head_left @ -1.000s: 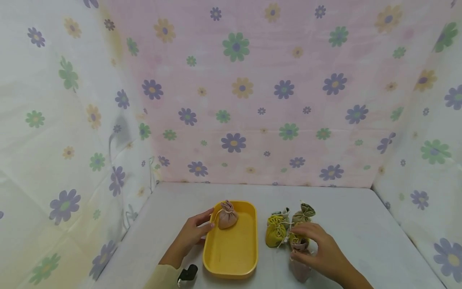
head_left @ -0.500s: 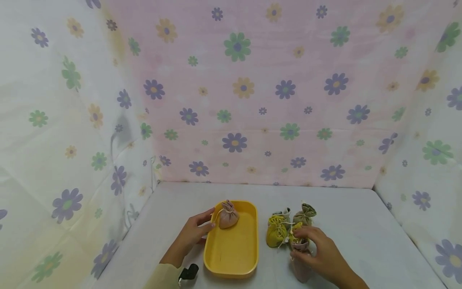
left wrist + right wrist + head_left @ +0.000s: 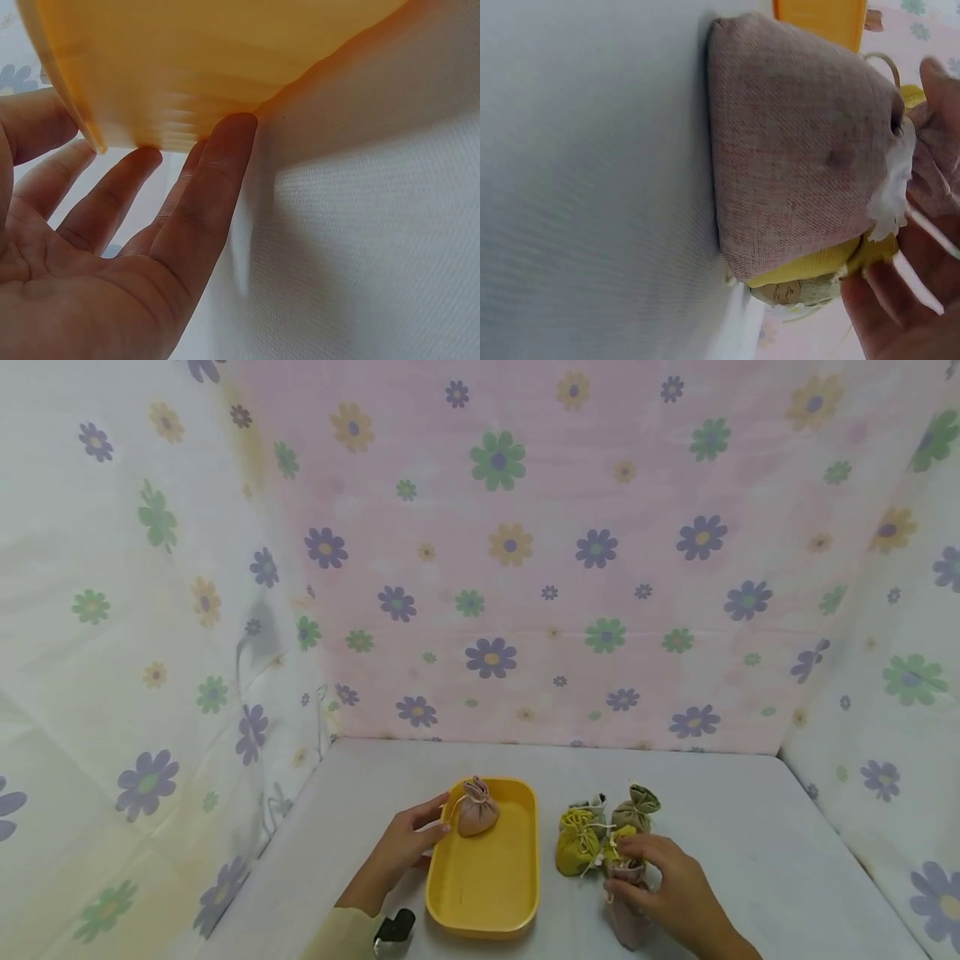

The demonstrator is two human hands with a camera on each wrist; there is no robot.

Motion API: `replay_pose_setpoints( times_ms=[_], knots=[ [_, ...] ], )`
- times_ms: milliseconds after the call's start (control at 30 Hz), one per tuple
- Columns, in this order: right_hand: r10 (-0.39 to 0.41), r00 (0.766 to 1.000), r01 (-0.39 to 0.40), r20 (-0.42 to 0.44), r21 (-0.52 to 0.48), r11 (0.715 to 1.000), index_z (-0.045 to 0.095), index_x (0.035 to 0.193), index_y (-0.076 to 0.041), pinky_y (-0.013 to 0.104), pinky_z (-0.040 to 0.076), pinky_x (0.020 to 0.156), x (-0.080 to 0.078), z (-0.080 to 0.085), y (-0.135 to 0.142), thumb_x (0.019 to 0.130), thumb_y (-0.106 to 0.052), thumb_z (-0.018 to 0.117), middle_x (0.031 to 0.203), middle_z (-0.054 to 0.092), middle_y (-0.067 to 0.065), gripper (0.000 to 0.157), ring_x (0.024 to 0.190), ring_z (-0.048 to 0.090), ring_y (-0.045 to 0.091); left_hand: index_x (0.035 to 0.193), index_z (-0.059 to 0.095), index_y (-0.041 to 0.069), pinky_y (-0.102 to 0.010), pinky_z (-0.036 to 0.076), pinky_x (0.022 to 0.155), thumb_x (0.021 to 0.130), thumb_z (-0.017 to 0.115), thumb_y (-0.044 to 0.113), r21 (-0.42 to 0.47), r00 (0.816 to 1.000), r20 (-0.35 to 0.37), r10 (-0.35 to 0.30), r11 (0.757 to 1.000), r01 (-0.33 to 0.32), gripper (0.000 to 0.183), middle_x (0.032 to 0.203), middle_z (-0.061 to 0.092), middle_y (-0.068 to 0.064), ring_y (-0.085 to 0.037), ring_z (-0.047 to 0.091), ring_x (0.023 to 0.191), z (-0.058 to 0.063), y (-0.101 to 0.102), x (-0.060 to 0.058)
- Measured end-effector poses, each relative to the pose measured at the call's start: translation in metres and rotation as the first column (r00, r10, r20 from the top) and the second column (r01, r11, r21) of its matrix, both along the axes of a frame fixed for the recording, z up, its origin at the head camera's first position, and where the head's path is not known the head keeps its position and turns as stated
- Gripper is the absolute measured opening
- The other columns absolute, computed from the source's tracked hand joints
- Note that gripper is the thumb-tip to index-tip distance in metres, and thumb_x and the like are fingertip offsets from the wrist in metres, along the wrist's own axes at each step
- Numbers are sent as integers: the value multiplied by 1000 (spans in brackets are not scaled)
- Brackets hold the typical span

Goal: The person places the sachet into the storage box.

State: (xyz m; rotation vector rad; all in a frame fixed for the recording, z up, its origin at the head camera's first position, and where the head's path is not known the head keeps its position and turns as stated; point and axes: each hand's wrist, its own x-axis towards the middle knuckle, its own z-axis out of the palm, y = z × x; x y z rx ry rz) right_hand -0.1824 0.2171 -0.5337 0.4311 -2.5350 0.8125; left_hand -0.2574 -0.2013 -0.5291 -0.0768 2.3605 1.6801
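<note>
On the counter [image 3: 735,835]: one pink pouch [image 3: 628,922], upright, right of the tray [image 3: 483,885]; my right grip [image 3: 671,887] spread about its neck, my left grip [image 3: 403,842] straight-fingered against the tray. Step, I judge: grasping; next calls for pinching firmly.

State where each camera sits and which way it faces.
Head: on the head, looking forward and down; shows yellow tray, left grip, right grip.
Left wrist: worn there, faces the tray's side; left grip shows.
Right wrist: worn there, faces a pink pouch; right grip shows.
Head and right wrist share pouch and tray.
</note>
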Motion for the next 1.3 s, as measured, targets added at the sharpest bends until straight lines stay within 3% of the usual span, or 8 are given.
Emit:
replay_pose_setpoints(
  times_ms=[200,433,667,833,933,1000,1133,1300],
  knots=[
    [-109,992,111,62,-34,993,73,103,-22,46,61,85,1,3,0,68,-56,92,101,72,-12,52,101,72,17,155,50,29,-44,65,80,96,73,26,8,1000,-2,-8,1000,8,63,159,47,-18,-37,63,127,0,1,0],
    [-96,995,96,30,-28,995,73,83,-31,45,63,82,-1,2,1,67,-56,92,105,76,-11,34,99,75,20,155,50,29,-45,65,79,96,74,27,12,1000,-6,-8,1000,8,63,158,48,-17,-38,63,128,1,2,1],
    [-69,997,69,-20,-41,997,78,81,-34,44,63,84,2,-3,0,68,-45,95,113,74,-15,24,108,71,18,155,49,29,-46,65,79,96,74,26,18,1000,-2,-17,1000,17,64,159,47,-18,-39,61,130,0,2,1],
    [-115,991,116,-73,21,993,78,75,-33,35,53,73,6,0,-3,63,-36,98,97,64,-17,23,92,55,11,156,48,29,-47,65,80,96,73,27,15,1000,-11,-24,1000,24,65,159,46,-19,-40,61,130,1,1,1],
    [-138,990,138,-7,1,990,77,75,-35,25,46,64,8,4,-5,66,-38,97,86,60,-23,22,80,52,5,156,48,29,-48,65,80,96,74,28,18,1000,-6,-22,1000,22,65,160,46,-18,-40,61,131,1,1,1],
    [-146,986,150,85,-39,988,77,79,-37,21,48,60,9,7,-8,70,-43,94,81,62,-25,20,73,56,0,156,49,30,-48,65,80,96,74,28,18,1000,1,-16,1000,16,64,159,46,-17,-39,61,130,1,1,2],
    [-143,961,174,235,-115,978,79,90,-34,20,52,57,11,11,-11,76,-50,88,86,68,-18,24,68,59,-3,156,49,30,-48,65,80,96,74,29,18,1000,4,-14,1000,14,64,159,46,-18,-39,62,129,1,0,2],
    [-147,960,185,240,-143,972,76,94,-28,20,51,56,12,13,-14,74,-54,88,85,68,-14,34,68,61,-4,156,48,29,-48,65,80,97,74,28,19,1000,0,-18,1000,18,65,160,46,-18,-39,62,129,1,0,2]
  ],
)
